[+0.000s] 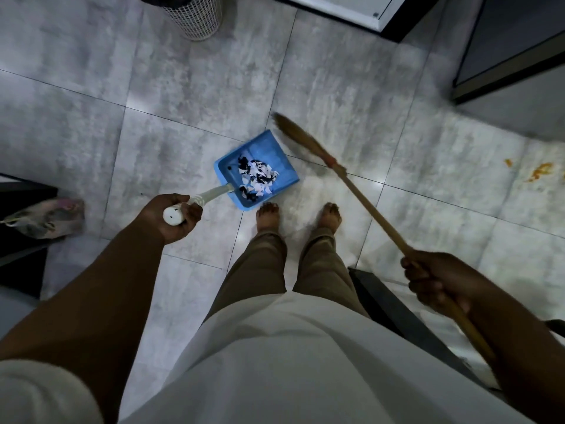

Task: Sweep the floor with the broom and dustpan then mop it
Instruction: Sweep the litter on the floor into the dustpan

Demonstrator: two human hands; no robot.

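A blue dustpan (269, 154) rests on the grey tiled floor just ahead of my bare feet, holding a heap of white and dark paper scraps (256, 179). My left hand (174, 217) grips the end of its white handle. My right hand (434, 280) is closed around the wooden stick of a broom (363, 200). The broom's brown bristle head (293, 133) is blurred and sits at the dustpan's far right edge.
A white mesh waste bin (195, 19) stands at the top left. Orange stains (541, 171) mark the floor at the right. Dark furniture edges sit at top right (504, 56) and lower right. A crumpled cloth or bag (46, 217) lies at the left by a dark object.
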